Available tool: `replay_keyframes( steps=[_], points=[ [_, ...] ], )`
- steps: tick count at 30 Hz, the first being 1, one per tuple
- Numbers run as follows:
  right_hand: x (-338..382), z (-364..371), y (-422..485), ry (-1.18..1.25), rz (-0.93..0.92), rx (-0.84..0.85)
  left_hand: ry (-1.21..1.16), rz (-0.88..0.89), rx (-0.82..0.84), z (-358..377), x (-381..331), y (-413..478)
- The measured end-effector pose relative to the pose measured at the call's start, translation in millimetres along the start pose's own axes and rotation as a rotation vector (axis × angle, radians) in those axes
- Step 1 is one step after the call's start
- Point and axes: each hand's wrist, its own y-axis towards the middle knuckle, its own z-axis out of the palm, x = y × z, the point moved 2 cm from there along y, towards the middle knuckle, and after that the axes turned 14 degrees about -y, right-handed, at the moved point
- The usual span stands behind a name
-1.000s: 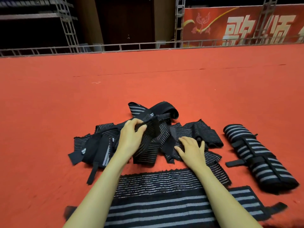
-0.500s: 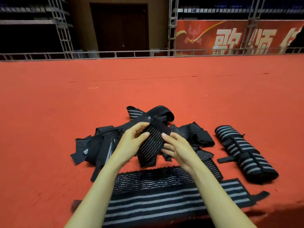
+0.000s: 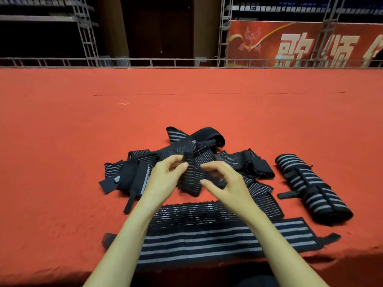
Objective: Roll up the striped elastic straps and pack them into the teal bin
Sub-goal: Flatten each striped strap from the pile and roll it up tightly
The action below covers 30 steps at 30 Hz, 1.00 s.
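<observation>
Black striped strap (image 3: 189, 180) lay atop pile (image 3: 248, 164), ctr tabletop (image 3: 62, 162), long axis pointing away from person; left hand (image 3: 163, 179) pinched far end, right hand (image 3: 228, 183) curled at its edge, grip unclear. Teal bin unseen.

A tangled heap of black straps (image 3: 209, 151) with thin grey stripes lies on the red bench (image 3: 72, 162). The left hand (image 3: 165, 180) pinches one lifted strap (image 3: 189, 180). To the right lies a rolled strap (image 3: 310, 189), its tabs fastened. A broad-striped strap (image 3: 207, 239) lies flat at the front edge, with a thin-striped strap (image 3: 196, 214) touching behind.
</observation>
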Motion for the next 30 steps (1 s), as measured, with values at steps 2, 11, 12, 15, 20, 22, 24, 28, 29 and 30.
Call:
replay_keyframes(
  steps=[2, 11, 12, 15, 20, 22, 24, 28, 29, 30],
  points=[
    [-6.9, -4.6, 4.9, -0.025, 0.034, 0.084, 0.172, 0.074, 0.147, -6.0, -5.8, -6.7],
    [-27.9, 23.2, 6.8, -0.134, 0.089, 0.357, 0.124, 0.223, -0.182, -48.4, -5.1, -8.6],
    [-34.3, 23.1, 5.5, -0.208, 0.091, 0.35, 0.118, 0.208, -0.254, -56.6, 0.4, -9.2],
    [-55.4, 23.9, -1.8, -0.514, 0.025, 0.369, 0.057, 0.135, -0.401, -78.1, 17.4, -13.8],
    [-68.6, -8.4, -1.8, -0.737, 0.013, -0.088, 0.186, 0.073, -0.49, -89.9, 43.5, -31.1],
    [-70.6, -26.5, -0.2, -0.805, 0.006, -0.214, 0.248, 0.037, -0.516, -90.5, 54.3, -38.7],
    [-80.1, -38.2, -2.8, -0.873, 0.056, -0.145, 0.329, -0.023, -0.476, -87.2, 65.3, -43.9],
    [-108.0, -46.3, -21.3, -0.96, 0.263, 0.23, 0.562, -0.202, -0.331, -75.8, 86.9, -49.0],
    [-113.6, -48.0, -26.2, -0.988, 0.31, 0.284, 0.599, -0.246, -0.296, -75.3, 92.9, -49.0],
    [-118.5, -51.3, -30.7, -0.987, 0.365, 0.298, 0.624, -0.278, -0.272, -75.6, 97.6, -49.2]
  ],
)
